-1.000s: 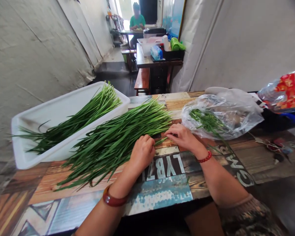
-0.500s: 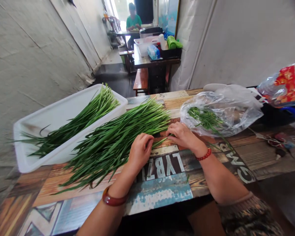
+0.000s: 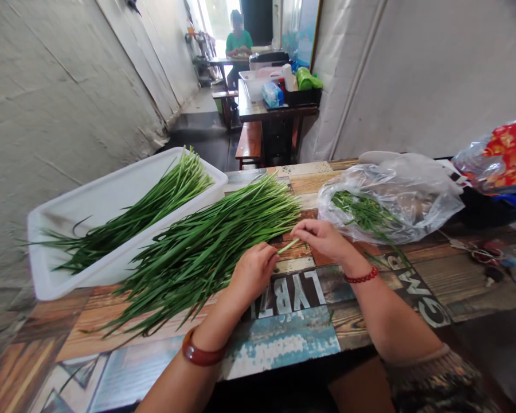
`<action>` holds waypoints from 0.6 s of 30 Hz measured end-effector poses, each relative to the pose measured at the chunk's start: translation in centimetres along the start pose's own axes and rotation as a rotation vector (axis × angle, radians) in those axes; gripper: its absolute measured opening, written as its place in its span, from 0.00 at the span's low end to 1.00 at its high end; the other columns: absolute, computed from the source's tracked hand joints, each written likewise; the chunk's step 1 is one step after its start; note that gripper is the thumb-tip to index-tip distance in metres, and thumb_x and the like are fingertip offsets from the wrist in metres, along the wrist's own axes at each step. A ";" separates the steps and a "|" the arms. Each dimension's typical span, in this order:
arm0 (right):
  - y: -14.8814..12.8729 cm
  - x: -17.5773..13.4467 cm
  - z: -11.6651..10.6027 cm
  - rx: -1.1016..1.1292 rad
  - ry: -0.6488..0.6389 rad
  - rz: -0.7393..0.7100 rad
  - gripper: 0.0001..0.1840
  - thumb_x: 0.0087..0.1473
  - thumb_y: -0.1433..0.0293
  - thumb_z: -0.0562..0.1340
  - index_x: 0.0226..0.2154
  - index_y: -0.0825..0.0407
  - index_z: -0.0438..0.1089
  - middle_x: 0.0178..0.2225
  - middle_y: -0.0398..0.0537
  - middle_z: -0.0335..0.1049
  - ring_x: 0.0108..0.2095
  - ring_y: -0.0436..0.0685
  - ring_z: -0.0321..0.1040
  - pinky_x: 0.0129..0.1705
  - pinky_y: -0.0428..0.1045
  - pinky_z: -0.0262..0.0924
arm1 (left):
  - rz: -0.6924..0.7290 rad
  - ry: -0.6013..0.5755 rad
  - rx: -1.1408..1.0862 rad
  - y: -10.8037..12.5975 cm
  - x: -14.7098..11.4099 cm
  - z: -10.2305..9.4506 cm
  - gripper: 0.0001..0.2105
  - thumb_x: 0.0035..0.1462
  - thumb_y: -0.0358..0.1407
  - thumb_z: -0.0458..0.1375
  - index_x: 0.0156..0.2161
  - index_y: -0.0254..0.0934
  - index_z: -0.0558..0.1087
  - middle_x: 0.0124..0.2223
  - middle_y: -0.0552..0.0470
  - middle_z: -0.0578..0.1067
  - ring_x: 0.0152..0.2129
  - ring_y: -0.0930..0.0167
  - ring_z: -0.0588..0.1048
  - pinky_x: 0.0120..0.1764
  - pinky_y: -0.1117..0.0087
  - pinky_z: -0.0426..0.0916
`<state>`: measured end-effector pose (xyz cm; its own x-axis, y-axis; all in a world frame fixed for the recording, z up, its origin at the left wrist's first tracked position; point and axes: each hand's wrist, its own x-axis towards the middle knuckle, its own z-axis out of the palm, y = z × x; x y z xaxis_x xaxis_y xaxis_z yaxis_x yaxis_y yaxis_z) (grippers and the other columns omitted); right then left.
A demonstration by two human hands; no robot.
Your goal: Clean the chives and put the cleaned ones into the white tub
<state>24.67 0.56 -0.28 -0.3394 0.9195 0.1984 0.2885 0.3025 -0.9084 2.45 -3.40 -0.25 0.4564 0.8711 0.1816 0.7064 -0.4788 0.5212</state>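
A pale chive stalk (image 3: 288, 247) runs between my two hands, just off the near edge of a big pile of garlic chives (image 3: 215, 223) on the table. My left hand (image 3: 255, 268), wearing a brown bangle, is closed around the stalk's leafy side. At the pale end, my right hand (image 3: 317, 235), with a red bead bracelet, pinches with thumb and fingers. To the left, more garlic chives (image 3: 155, 212) lie in a white plastic tub (image 3: 81, 192). Beyond my right hand sits a clear plastic bag (image 3: 413, 198) with green scraps (image 3: 365, 209) in its mouth.
The wood-patterned table (image 3: 284, 338) carries keys and a cord (image 3: 492, 258) at the right, near a red-and-clear package (image 3: 505, 155). Farther off, a second table (image 3: 258, 112) holds a tissue pack (image 3: 272, 94). A person in green (image 3: 239, 41) sits at the back.
My left hand has shifted slightly right and down along the chives. More of the pale stalk now shows between my hands. The whole view has tilted a little.
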 end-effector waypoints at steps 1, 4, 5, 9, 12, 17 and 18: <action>0.5 0.2 -0.2 0.014 0.092 0.017 0.12 0.60 0.64 0.58 0.35 0.53 0.74 0.30 0.45 0.74 0.31 0.52 0.69 0.35 0.47 0.62 | -0.026 0.032 -0.049 0.0 0.0 -0.1 0.09 0.63 0.34 0.51 0.35 0.36 0.72 0.34 0.49 0.74 0.31 0.69 0.71 0.35 0.69 0.64; 1.9 0.6 -0.8 -0.097 0.303 0.013 0.11 0.60 0.64 0.58 0.36 0.53 0.74 0.33 0.48 0.76 0.35 0.54 0.71 0.40 0.50 0.63 | -0.126 0.121 -0.274 -0.2 0.1 -0.4 0.08 0.63 0.36 0.50 0.35 0.37 0.69 0.29 0.54 0.71 0.25 0.73 0.69 0.32 0.72 0.63; 2.3 0.6 -0.8 -0.176 0.317 -0.017 0.10 0.60 0.66 0.58 0.36 0.53 0.74 0.34 0.48 0.76 0.36 0.55 0.71 0.42 0.51 0.63 | -0.154 0.146 -0.333 -0.3 0.1 -0.6 0.08 0.63 0.37 0.50 0.35 0.37 0.68 0.27 0.56 0.69 0.23 0.74 0.68 0.30 0.72 0.62; 2.6 0.4 -0.3 -0.523 0.252 -0.173 0.09 0.60 0.72 0.58 0.38 0.51 0.75 0.40 0.51 0.75 0.43 0.58 0.69 0.48 0.54 0.62 | -0.165 0.255 -0.313 -0.1 0.2 -1.1 0.09 0.63 0.38 0.49 0.34 0.37 0.67 0.25 0.58 0.66 0.22 0.75 0.65 0.29 0.73 0.60; 2.3 0.2 0.1 -0.715 0.236 -0.189 0.09 0.58 0.72 0.60 0.40 0.51 0.75 0.41 0.53 0.73 0.44 0.61 0.66 0.48 0.56 0.60 | -0.110 0.281 -0.237 -0.1 0.2 -1.1 0.08 0.63 0.37 0.51 0.37 0.37 0.69 0.30 0.55 0.71 0.26 0.73 0.68 0.32 0.72 0.62; 1.9 0.4 0.2 -0.648 0.194 -0.198 0.04 0.56 0.73 0.63 0.32 0.51 0.74 0.37 0.51 0.73 0.40 0.59 0.67 0.45 0.55 0.61 | 0.023 0.345 -0.160 -0.5 0.2 -0.9 0.08 0.64 0.34 0.51 0.42 0.36 0.72 0.37 0.49 0.74 0.35 0.70 0.73 0.39 0.70 0.67; 1.8 0.4 0.2 -0.571 0.166 -0.218 0.05 0.56 0.73 0.62 0.31 0.51 0.74 0.36 0.50 0.73 0.40 0.58 0.67 0.45 0.54 0.61 | 0.043 0.368 -0.135 -0.5 0.2 -1.0 0.08 0.64 0.33 0.50 0.41 0.36 0.72 0.37 0.48 0.74 0.35 0.70 0.73 0.39 0.69 0.67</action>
<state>24.86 1.45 -1.85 -0.3138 0.8345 0.4529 0.6763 0.5312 -0.5103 1.66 -2.91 0.33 0.2426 0.8432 0.4797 0.6024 -0.5185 0.6068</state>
